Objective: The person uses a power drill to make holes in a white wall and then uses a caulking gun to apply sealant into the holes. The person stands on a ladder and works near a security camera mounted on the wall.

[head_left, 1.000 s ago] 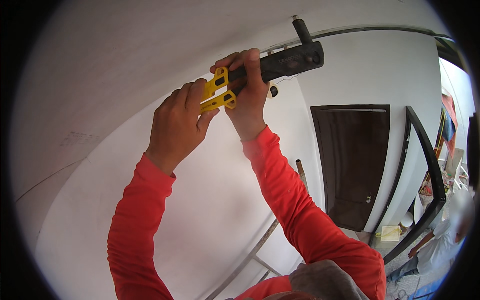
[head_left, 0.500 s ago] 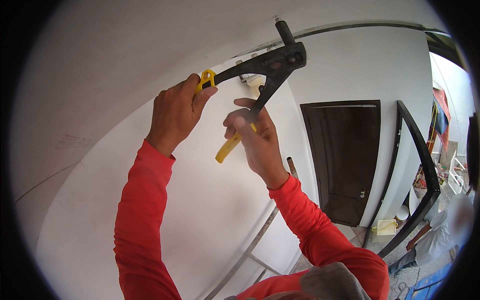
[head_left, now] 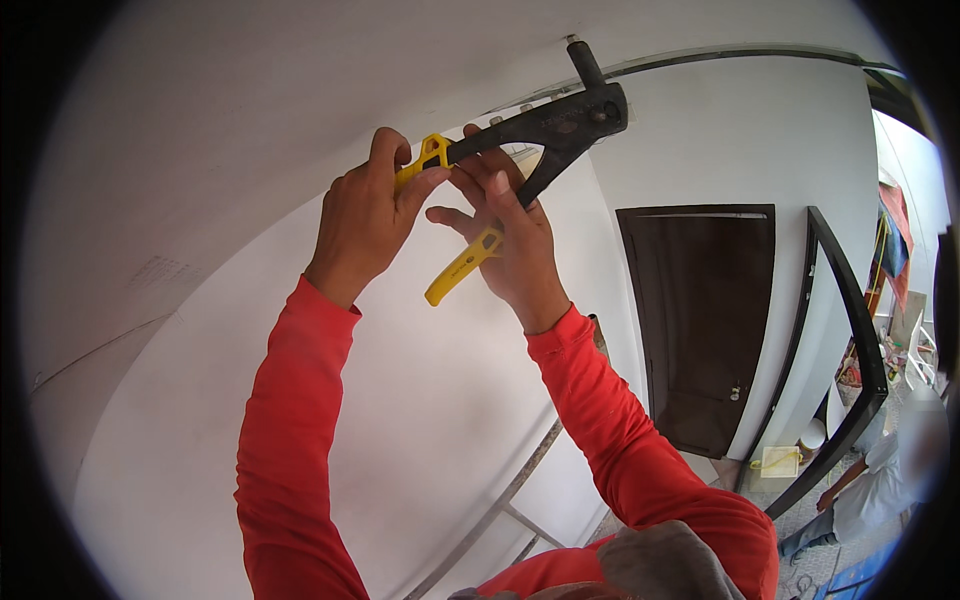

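Note:
A black hand riveter (head_left: 575, 120) with yellow grips is raised to the ceiling, its nose at a small metal fitting (head_left: 571, 40). My left hand (head_left: 358, 225) is closed on the upper grip. My right hand (head_left: 525, 250) is loosely around the lower handle, thumb across it and fingers spread up toward the upper arm. The lower yellow grip (head_left: 450, 275) sticks out below that hand, angled away from the upper one. Part of my right fingers is hidden behind the tool.
A dark door (head_left: 700, 330) stands in the white wall (head_left: 200, 430), beside a black metal frame (head_left: 870, 360). A person in a white shirt (head_left: 870, 490) is at lower right, near a pale container (head_left: 780, 462) and assorted items. Metal tubing (head_left: 515, 475) runs below my arms.
The handles, close together a second ago, are spread apart. My right hand dropped with the lower handle, then rose slightly, its fingers stretching upward. My left hand stays on the upper grip.

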Motion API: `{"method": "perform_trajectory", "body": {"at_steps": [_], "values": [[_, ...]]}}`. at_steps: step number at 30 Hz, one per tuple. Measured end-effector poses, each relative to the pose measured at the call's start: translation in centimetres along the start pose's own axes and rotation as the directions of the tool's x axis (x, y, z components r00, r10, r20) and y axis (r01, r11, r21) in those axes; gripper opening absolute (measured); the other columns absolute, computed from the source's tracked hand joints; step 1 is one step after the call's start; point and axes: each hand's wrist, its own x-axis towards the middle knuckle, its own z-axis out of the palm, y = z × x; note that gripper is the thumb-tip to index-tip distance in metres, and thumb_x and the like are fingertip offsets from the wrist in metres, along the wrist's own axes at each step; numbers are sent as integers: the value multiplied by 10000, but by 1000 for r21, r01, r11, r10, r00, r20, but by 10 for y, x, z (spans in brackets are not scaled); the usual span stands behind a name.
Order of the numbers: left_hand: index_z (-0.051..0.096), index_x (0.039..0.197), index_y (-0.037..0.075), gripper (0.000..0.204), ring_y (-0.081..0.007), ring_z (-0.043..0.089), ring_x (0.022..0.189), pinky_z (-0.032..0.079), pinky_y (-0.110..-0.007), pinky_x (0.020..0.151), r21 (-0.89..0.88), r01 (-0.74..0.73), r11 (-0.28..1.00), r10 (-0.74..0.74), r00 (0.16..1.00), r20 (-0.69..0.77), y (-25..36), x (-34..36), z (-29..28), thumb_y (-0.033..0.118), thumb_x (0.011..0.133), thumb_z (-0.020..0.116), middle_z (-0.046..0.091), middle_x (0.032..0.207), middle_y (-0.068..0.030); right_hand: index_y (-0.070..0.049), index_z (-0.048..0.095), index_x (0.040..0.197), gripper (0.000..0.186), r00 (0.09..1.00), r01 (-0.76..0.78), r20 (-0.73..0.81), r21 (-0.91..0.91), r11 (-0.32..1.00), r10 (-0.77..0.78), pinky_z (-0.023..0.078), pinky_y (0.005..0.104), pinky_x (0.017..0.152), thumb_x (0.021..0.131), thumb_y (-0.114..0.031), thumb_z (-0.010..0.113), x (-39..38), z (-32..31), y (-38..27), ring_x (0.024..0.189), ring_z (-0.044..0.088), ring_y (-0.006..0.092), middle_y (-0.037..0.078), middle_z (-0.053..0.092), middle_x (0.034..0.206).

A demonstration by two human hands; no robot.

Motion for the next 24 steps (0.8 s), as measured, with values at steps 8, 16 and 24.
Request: {"method": "perform_trajectory", "body": {"at_steps": [8,16,24], "values": [[416,1297,-10,958,-358,598,1108,421,-537,1012,109,-101,989,105,994,-29,24,-25,5,491,669,939,581,1200,-204,-82,540,1352,799,978,42,201,104,994,-62,443,450,1077,930,-759,492,31,-16,8,1359,512,349,242,513,1456],[347,1432,-34,1178,-373,486,1181,391,-513,1051,363,-29,931,69,993,-97,33,-39,14,464,572,979,463,1267,-211,-38,566,1332,775,982,115,140,90,989,-127,460,296,871,956,-713,498,39,-11,16,1216,591,277,204,599,1337],[512,1143,59,678,-274,580,917,480,-407,799,451,-123,884,156,987,-37,12,-16,-3,271,657,935,552,1013,-82,-35,582,1291,645,985,157,49,107,982,-163,479,383,981,1028,-611,459,50,3,24,1080,644,264,137,684,1117]]}}
